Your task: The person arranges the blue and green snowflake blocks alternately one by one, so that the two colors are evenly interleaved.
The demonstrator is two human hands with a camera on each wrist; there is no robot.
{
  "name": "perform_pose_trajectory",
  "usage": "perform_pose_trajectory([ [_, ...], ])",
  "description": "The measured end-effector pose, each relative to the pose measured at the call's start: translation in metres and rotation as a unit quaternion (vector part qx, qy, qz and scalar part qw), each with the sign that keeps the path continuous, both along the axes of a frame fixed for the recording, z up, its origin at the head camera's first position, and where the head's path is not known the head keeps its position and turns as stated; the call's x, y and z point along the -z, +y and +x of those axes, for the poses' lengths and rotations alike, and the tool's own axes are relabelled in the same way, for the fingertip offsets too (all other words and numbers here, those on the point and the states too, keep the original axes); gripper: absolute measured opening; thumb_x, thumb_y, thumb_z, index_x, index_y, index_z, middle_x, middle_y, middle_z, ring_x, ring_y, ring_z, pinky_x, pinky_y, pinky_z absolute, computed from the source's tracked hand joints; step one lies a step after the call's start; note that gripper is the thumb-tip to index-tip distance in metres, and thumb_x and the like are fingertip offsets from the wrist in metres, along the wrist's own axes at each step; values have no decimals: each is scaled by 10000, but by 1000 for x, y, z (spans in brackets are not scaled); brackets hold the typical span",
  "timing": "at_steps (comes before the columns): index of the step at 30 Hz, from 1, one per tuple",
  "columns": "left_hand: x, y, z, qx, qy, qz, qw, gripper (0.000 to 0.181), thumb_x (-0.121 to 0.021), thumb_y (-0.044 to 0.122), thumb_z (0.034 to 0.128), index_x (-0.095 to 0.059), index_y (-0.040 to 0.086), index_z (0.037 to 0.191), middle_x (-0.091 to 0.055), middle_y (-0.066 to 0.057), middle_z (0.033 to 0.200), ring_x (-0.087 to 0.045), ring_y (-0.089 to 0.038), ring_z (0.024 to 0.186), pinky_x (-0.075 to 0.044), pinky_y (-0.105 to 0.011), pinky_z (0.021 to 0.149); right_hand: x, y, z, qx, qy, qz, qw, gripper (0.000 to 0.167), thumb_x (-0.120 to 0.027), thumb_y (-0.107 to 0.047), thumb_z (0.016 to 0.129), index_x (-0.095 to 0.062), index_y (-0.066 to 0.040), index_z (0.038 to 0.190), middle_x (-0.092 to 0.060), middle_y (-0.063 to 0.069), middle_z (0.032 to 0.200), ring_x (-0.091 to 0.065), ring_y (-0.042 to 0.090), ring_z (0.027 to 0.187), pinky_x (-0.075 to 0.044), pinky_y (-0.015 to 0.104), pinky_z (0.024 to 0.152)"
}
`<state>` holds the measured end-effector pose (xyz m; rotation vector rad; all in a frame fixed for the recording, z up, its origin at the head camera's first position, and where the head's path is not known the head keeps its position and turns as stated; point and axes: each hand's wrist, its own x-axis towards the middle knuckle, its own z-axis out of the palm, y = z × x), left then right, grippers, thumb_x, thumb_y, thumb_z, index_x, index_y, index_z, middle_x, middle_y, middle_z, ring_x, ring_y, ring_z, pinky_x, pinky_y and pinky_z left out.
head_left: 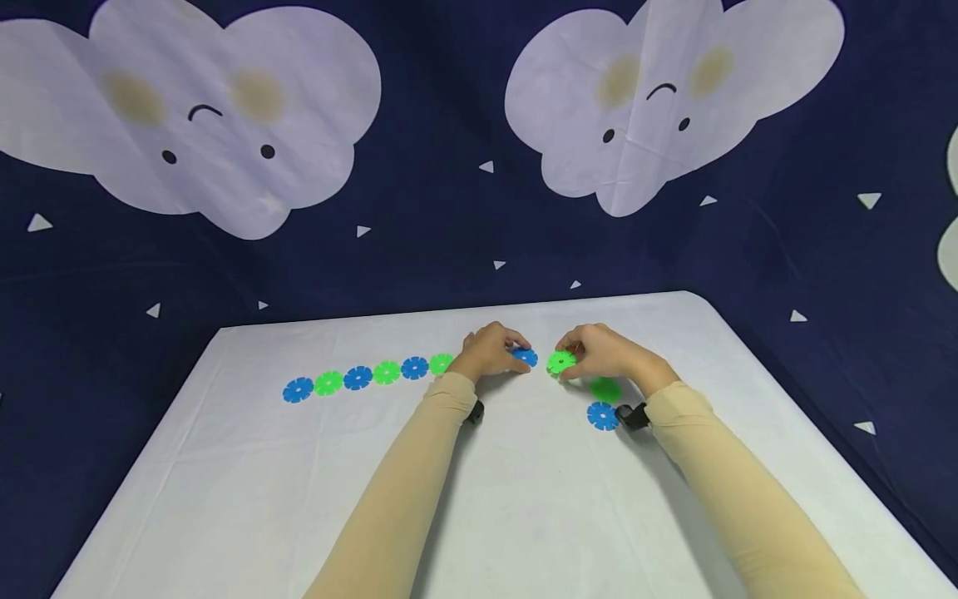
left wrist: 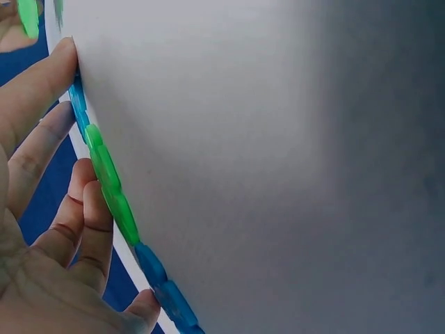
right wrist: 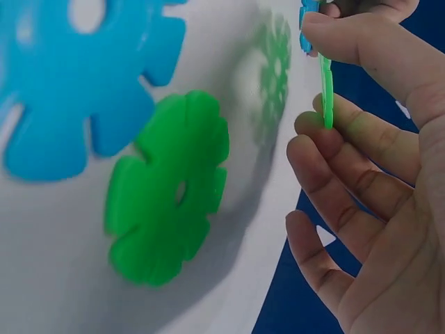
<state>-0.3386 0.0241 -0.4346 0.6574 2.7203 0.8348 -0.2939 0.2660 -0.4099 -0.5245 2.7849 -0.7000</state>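
Observation:
My left hand [head_left: 490,349] rests on the table at the right end of a row of notched plastic discs, its thumb and a finger at either side of a blue disc [head_left: 527,358]. In the left wrist view a green disc [left wrist: 111,184] and another blue disc [left wrist: 167,289] lie along its palm side; the hand hides them in the head view. My right hand [head_left: 602,349] pinches a green disc [head_left: 560,362] by its edge, just right of that blue disc and slightly above the table. Beneath the right wrist lie a loose green disc [head_left: 606,389] and a blue disc [head_left: 602,416].
The row runs leftward with a green disc [head_left: 441,363] and several more of alternating colour, ending in a blue disc [head_left: 298,389]. A white cloth covers the table [head_left: 224,499]. Behind it hangs a dark blue curtain [head_left: 434,183] with clouds.

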Motion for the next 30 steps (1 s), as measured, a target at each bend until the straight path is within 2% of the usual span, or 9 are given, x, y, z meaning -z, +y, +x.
perform_pose_trajectory([
  [3, -1, 0, 0, 6, -3, -4, 10000, 402, -921, 312, 868, -816, 258, 1252, -720, -43, 1319, -632, -241, 1303, -185, -683, 1320, 2, -2, -6, 90, -2, -26, 10000, 520, -906, -261, 868, -746, 1, 1287, -775, 125, 1225, -715, 266, 1105, -594, 481, 1039],
  [13, 1, 1, -1, 54, 15, 24, 10000, 403, -921, 315, 867, -816, 259, 1252, -716, -43, 1297, -633, -242, 1285, -185, -690, 1318, 7, -7, -16, 139, -29, -84, 9999, 496, -888, -243, 876, -747, 19, 1273, -777, 115, 1127, -688, 251, 1035, -583, 469, 1012],
  [30, -1, 0, 0, 40, -9, 9, 10000, 403, -915, 313, 874, -812, 253, 1259, -717, -38, 1302, -628, -236, 1287, -180, -696, 1317, 10, -11, -24, 255, -108, 19, 9996, 519, -886, -243, 885, -738, 11, 1313, -764, 148, 1228, -689, 303, 1147, -561, 502, 1079],
])
